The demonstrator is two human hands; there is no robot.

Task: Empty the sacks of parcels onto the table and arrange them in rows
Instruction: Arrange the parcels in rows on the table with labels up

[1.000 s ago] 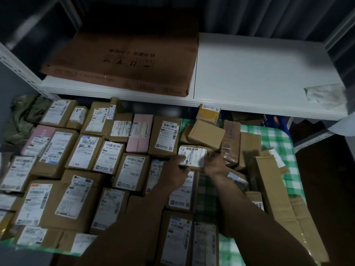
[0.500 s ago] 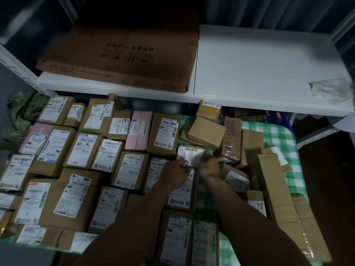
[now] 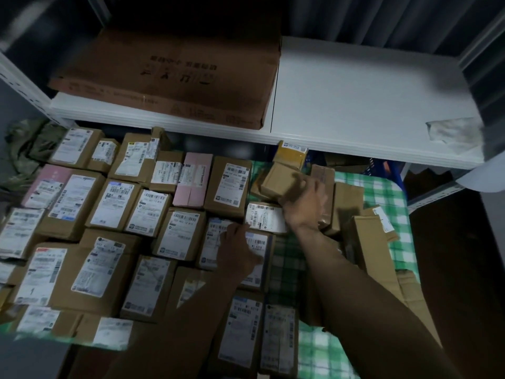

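My right hand [image 3: 303,205] grips one plain brown box [image 3: 278,181], fingers curled over its near edge, at the back of the table [image 3: 382,192]; the fingers are blurred. My left hand [image 3: 237,247] lies with its fingers stretched out on one labelled parcel [image 3: 218,228] in the middle of the table. Between my two hands sits one small parcel [image 3: 266,217] with a white label, touching my right wrist.

To the left, the sorted parcels [image 3: 114,203] lie label-up in rows. I count six in the back row. Two parcels are pink, one [image 3: 192,181] in that back row and one [image 3: 45,184] at the left edge of the next. One yellow parcel [image 3: 292,154] pokes out under the shelf [image 3: 355,99]. To the right of my right hand brown boxes [image 3: 369,239] lie jumbled on the green checked cloth [image 3: 314,348], too tangled for me to count.

On the shelf lie one big flat carton [image 3: 169,77] and one crumpled sheet [image 3: 453,131].
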